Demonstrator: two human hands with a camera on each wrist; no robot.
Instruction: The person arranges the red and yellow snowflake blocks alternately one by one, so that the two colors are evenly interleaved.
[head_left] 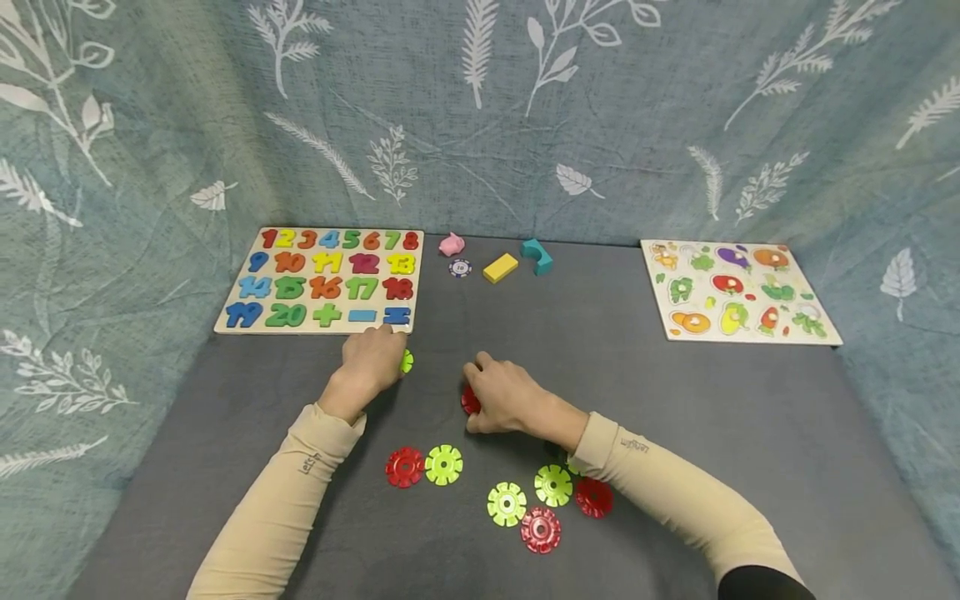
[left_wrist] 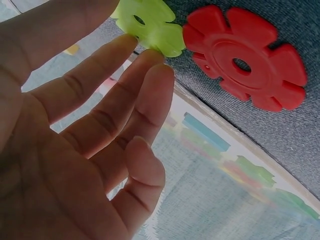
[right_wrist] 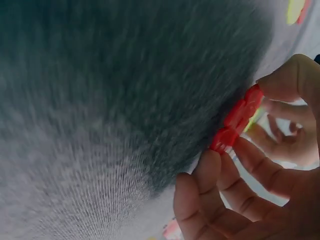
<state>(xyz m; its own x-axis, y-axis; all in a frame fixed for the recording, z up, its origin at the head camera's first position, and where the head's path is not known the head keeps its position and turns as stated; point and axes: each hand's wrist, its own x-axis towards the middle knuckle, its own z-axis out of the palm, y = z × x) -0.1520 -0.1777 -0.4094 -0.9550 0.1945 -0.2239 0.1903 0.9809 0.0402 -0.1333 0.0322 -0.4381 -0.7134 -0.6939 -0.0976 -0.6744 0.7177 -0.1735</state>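
My left hand (head_left: 372, 360) is just in front of the number board. Its thumb and fingertips pinch a lime-green notched plastic disc (left_wrist: 145, 25), whose edge shows past the hand in the head view. Right beside that disc, a red notched disc (left_wrist: 245, 62) lies flat in the left wrist view; the hand covers it in the head view. My right hand (head_left: 510, 396) holds another red notched disc (right_wrist: 237, 120) by its edges, thumb on one side and fingers on the other. That disc is seen nearly edge-on in the right wrist view, close over the dark cloth.
Nearer the body lie several loose discs, among them a red one (head_left: 405, 467) and a green one (head_left: 444, 465). The number board (head_left: 315, 332) stands back left, a vegetable board (head_left: 738, 337) back right. Between them are a yellow block (head_left: 500, 267), teal arch (head_left: 537, 256), pink pig (head_left: 452, 244) and chip (head_left: 461, 267).
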